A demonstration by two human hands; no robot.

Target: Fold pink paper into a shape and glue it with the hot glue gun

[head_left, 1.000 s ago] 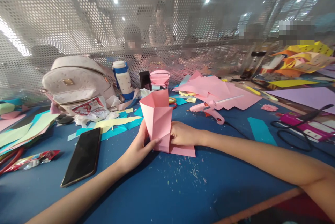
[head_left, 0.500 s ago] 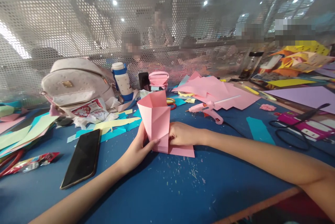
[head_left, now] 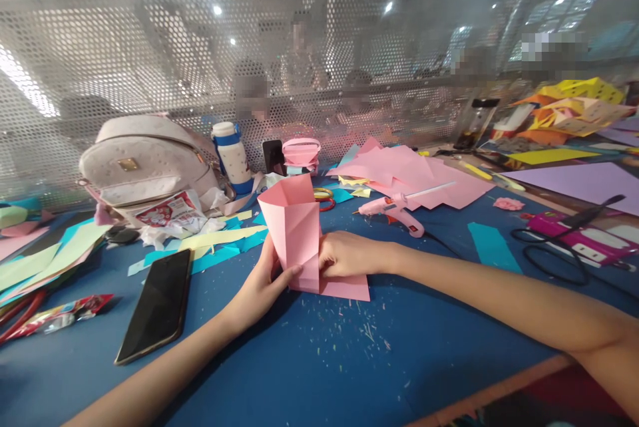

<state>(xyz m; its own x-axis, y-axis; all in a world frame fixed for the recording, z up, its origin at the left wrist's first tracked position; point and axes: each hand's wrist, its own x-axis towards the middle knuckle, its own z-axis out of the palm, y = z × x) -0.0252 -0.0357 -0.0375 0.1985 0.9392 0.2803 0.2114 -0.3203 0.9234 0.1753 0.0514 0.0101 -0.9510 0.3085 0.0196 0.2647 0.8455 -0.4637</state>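
Observation:
A folded pink paper form [head_left: 298,237], open at the top like a small bag, stands upright on the blue table. My left hand [head_left: 267,275] grips its lower left side, the thumb across the front and the fingers behind. My right hand [head_left: 344,255] is curled closed against the form's right side, above a flat pink paper flap [head_left: 349,288]. The right fingertips are partly hidden behind the paper, so I cannot tell what they pinch. Just beyond the right hand lies a pink glue gun [head_left: 394,211] with a clear glue stick in its back.
A black phone [head_left: 156,304] lies at left, near paper strips [head_left: 219,241]. Behind stand a pale backpack [head_left: 144,164] and a bottle [head_left: 232,154]. Pink sheets [head_left: 404,171] are stacked at the back; a magenta power strip [head_left: 574,241] with cable lies right. Paper scraps [head_left: 367,332] litter the front.
Almost nothing differs. The whole view has shifted slightly, and both hands stay in the same places on the pink paper form.

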